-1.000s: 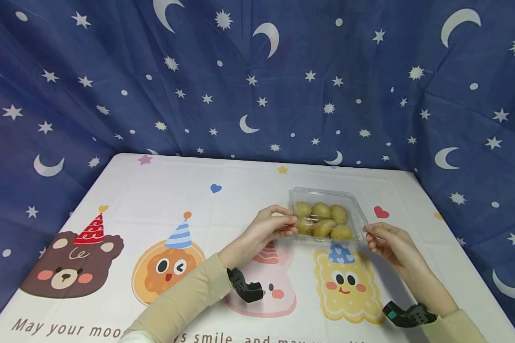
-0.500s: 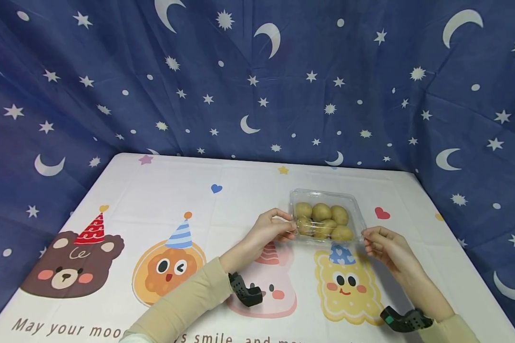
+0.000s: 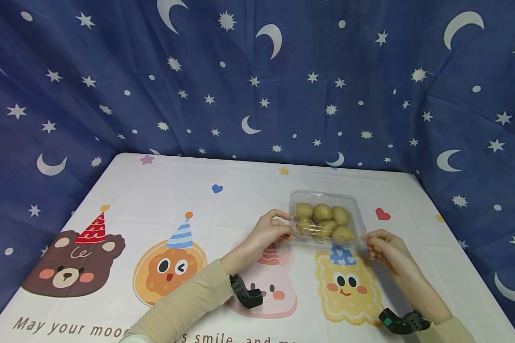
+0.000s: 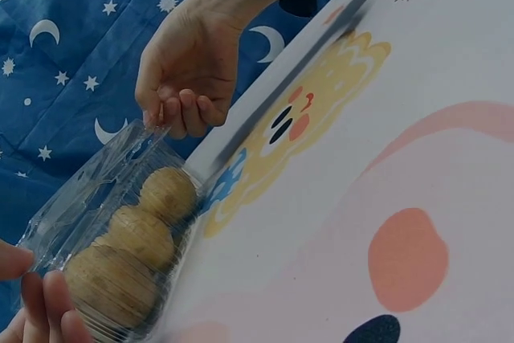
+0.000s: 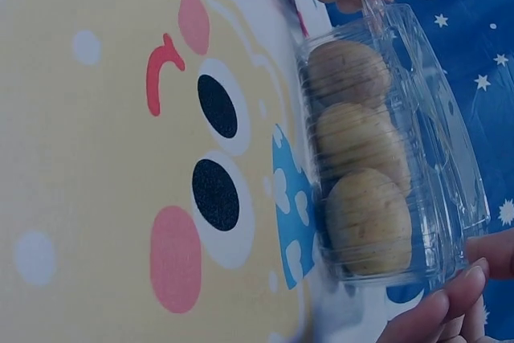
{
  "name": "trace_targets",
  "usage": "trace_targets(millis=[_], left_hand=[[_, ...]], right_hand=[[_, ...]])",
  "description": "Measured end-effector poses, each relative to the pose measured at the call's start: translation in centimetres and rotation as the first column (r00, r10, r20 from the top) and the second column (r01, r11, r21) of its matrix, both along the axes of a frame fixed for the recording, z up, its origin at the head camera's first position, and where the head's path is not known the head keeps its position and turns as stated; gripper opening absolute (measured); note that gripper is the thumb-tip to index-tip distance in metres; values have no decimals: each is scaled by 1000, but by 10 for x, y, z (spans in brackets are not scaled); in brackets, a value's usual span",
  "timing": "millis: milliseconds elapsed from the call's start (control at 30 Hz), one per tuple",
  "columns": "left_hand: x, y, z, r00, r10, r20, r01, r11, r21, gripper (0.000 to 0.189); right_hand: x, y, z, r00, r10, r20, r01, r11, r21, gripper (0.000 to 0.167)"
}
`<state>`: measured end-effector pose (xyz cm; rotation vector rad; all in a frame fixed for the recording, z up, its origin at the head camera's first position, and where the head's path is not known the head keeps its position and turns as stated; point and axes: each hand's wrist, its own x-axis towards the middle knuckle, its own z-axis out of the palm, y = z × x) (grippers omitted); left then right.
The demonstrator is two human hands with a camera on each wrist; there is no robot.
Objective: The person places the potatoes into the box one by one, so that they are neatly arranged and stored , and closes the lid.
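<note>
A clear plastic clamshell box (image 3: 358,216) stands on the right half of the table with several yellow-brown potatoes (image 3: 323,213) inside. At its front left corner, my left hand (image 3: 271,232) pinches the lid's edge between thumb and fingers. My right hand (image 3: 389,250) pinches the front right corner the same way. In the left wrist view the see-through lid (image 4: 88,174) lies over the potatoes, its edge slanting up from the base. The right wrist view shows the lid's edge (image 5: 450,158) held at both ends. Whether lid and base touch all along the front is unclear.
A white tablecloth (image 3: 249,190) with printed cartoon faces and lettering covers the table. Behind and at both sides hangs a dark blue curtain (image 3: 189,119) with moons and stars. Each wrist wears a black camera band (image 3: 246,293).
Both hands have come down slightly with the lid's front edge, which sits a little lower over the potatoes. Each hand keeps its pinch on its corner.
</note>
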<state>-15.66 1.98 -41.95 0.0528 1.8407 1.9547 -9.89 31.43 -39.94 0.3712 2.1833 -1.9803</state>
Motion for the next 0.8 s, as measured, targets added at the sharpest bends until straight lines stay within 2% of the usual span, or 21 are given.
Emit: trace_targets(millis=[200, 367, 600, 700, 800], left_hand=[[0, 1, -2, 1000, 2, -10, -2, 1000, -9, 45], [-1, 2, -3, 1000, 17, 9, -17, 1000, -26, 45], [0, 2, -7, 999, -9, 31, 10, 999, -45, 38], [0, 2, -8, 998, -23, 54, 24, 999, -21, 33], [0, 3, -8, 995, -34, 91, 31, 999, 31, 25]], right_hand=[[-1, 0, 0, 1000, 7, 20, -7, 1000, 30, 14], [-3, 2, -1, 999, 28, 40, -29, 999, 23, 7], [-6, 6, -6, 985, 123, 124, -124, 992, -2, 6], [-7, 8, -7, 973, 163, 162, -167, 986, 15, 6], [-7, 8, -7, 965, 187, 182, -193, 981, 17, 13]])
